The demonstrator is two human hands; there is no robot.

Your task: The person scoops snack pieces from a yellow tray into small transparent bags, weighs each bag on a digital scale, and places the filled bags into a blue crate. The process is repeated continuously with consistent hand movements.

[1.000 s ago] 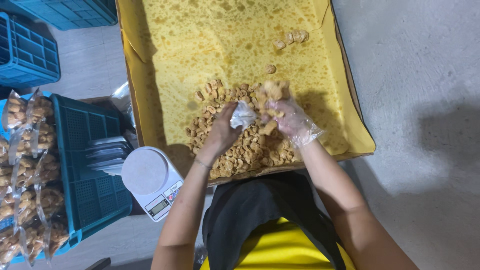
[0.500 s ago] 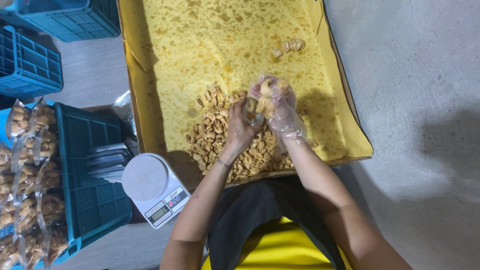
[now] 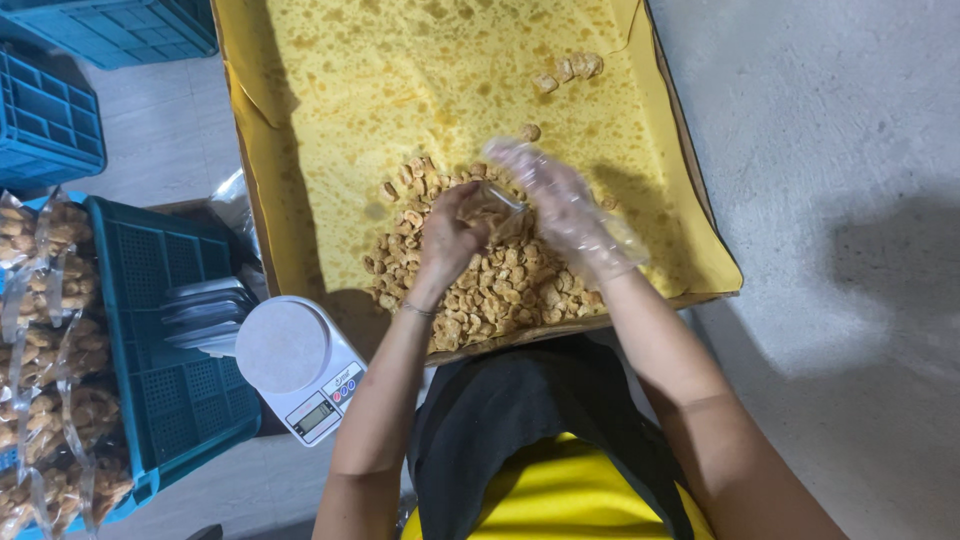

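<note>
Filling looked to be the step in hand: left hand (image 3: pixel 452 232) pinched a small clear bag (image 3: pixel 497 208) above the snack pile (image 3: pixel 480 275) by the tray's (image 3: pixel 700 215) near edge; gloved right hand (image 3: pixel 555 195), loosely cupped, fed pieces. More scooping seemed needed.

Left of tray: white scale (image 3: pixel 297 368), teal crate (image 3: pixel 165 370) w/ filled bags (image 3: pixel 45 330), blue crates (image 3: pixel 45 115) further up; grey floor (image 3: pixel 850 200) on right.
</note>
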